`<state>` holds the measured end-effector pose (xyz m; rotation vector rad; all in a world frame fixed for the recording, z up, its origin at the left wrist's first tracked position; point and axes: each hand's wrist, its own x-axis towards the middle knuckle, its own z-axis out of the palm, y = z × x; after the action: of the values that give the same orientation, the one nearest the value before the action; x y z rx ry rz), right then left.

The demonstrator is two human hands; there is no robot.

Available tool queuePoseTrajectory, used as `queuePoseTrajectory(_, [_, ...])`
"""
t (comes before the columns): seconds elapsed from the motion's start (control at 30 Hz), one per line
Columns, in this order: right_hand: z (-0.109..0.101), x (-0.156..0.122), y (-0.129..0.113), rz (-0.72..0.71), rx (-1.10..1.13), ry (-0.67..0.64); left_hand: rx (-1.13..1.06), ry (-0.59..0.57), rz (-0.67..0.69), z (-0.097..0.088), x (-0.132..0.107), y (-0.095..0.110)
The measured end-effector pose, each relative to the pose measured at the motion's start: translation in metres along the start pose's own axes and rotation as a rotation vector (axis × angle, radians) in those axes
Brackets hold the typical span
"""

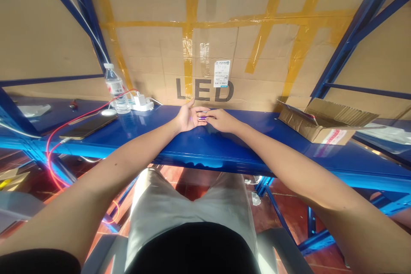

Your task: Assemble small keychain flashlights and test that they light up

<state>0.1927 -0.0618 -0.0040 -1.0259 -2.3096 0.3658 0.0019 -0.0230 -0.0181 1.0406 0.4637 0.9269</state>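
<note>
Above the blue shelf top [205,143], my two hands meet in front of me. My left hand [188,119] is turned palm up, its thumb raised and its fingers stretched toward the right. Between the fingertips of my right hand [221,120] is a small shiny purple-and-silver cylinder [202,118], too small to name exactly. The cylinder lies across the fingers of my left hand, apparently touching them. Part of it is hidden by my right fingers.
Behind the hands stands a large taped cardboard panel [144,64] marked LED. At left are a water bottle [118,92], a white power strip [141,102], a dark flat device [88,127] and a red cable [73,115]. An open cardboard box [332,135] sits at right.
</note>
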Motion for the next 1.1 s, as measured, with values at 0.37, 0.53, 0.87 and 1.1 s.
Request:
queuePoseTrajectory(0.37, [0.0002,0.0005,0.001,-0.008,0.044,0.004,0.017,-0.022,-0.003,-0.001,-0.0003,0.0008])
queuePoseTrajectory(0.53, [-0.0002,0.0006,0.0009,-0.013,0.051,0.001,0.028,-0.006,-0.004,0.001,-0.0012,0.0014])
queuePoseTrajectory(0.87, [0.0008,0.0006,0.0008,0.015,0.016,0.005,0.026,-0.014,-0.009,0.0008,-0.0018,0.0017])
queuePoseTrajectory(1.1, [0.001,0.0006,0.0007,0.017,0.028,-0.001,0.028,-0.011,-0.006,0.0001,-0.0007,0.0008])
